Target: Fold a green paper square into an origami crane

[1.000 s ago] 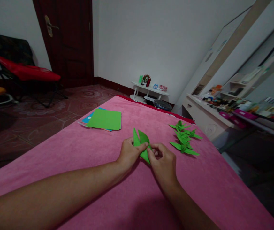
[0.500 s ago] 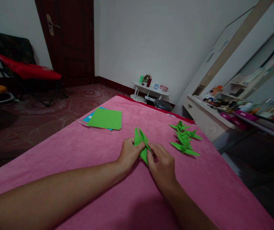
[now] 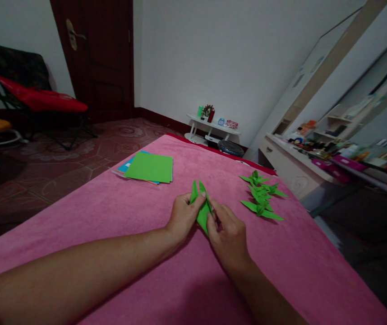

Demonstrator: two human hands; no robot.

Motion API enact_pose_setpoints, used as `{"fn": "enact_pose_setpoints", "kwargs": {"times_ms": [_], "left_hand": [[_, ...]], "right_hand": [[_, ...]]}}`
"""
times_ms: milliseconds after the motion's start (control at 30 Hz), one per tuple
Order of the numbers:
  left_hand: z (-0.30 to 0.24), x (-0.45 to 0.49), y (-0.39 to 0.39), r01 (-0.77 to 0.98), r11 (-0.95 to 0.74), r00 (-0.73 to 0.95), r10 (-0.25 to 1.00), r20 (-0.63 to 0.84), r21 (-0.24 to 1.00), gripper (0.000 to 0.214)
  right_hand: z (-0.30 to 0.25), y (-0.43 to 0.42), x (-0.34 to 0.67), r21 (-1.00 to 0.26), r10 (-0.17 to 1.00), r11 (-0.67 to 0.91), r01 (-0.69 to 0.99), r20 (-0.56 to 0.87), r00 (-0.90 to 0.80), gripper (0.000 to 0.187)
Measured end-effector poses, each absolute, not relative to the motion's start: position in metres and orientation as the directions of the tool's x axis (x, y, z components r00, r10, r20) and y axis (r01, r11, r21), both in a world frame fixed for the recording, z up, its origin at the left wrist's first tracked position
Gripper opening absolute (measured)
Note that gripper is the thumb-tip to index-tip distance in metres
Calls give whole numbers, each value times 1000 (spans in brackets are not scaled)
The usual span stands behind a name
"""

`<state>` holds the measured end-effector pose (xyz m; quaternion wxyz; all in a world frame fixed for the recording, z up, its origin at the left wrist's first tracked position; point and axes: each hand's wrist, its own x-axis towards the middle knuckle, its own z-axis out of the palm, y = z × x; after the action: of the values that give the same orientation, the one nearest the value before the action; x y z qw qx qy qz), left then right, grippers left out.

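Observation:
A folded green origami paper (image 3: pixel 203 219) with two pointed flaps at its far end is held between both hands above the pink cloth. My left hand (image 3: pixel 184 215) is closed on its left side, the thumb pressed on the upper face. On the right edge, my right hand (image 3: pixel 228 228) pinches the paper between thumb and fingers. Parts of the lower layers are hidden by the fingers. To the right lie several finished-looking green paper cranes (image 3: pixel 260 195), close together. A stack of square coloured paper (image 3: pixel 151 167), green on top with blue beneath, lies to the far left.
The pink cloth (image 3: pixel 119 280) covers the surface under my arms. Beyond its far edge stands a small white shelf (image 3: pixel 214 124) with a plant and boxes. A cluttered dresser (image 3: pixel 295 158) is at the right. A red-seated folding chair (image 3: pixel 44 99) stands near the door (image 3: pixel 102 54).
My left thumb has shifted slightly up and right onto the paper's right flap. The two pointed flaps now stand closer to upright; my right hand has hardly moved.

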<state>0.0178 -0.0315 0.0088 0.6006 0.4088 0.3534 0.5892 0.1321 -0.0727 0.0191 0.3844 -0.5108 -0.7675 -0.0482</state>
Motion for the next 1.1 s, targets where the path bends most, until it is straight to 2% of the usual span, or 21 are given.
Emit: {"fn": "enact_pose_setpoints", "kwargs": {"times_ms": [167, 333, 833, 967, 1100], "left_hand": [[6, 18, -30, -388, -26, 32, 999, 42, 921, 37], [4, 18, -29, -371, -33, 15, 999, 42, 928, 40], [7, 16, -34, -290, -102, 38, 992, 118, 952, 43], [8, 15, -32, -290, -71, 56, 994, 91, 954, 42], [11, 14, -33, -239, -66, 126, 987, 99, 969, 41]], "right_hand": [[21, -75, 129, -222, 760, 465, 857, 596, -258, 40], [22, -76, 128, -184, 760, 464, 867, 585, -283, 42], [21, -78, 126, -253, 794, 448, 857, 553, -252, 40], [27, -82, 125, -338, 823, 435, 835, 524, -217, 35], [43, -79, 135, -614, 849, 390, 687, 529, -9, 19]]}}
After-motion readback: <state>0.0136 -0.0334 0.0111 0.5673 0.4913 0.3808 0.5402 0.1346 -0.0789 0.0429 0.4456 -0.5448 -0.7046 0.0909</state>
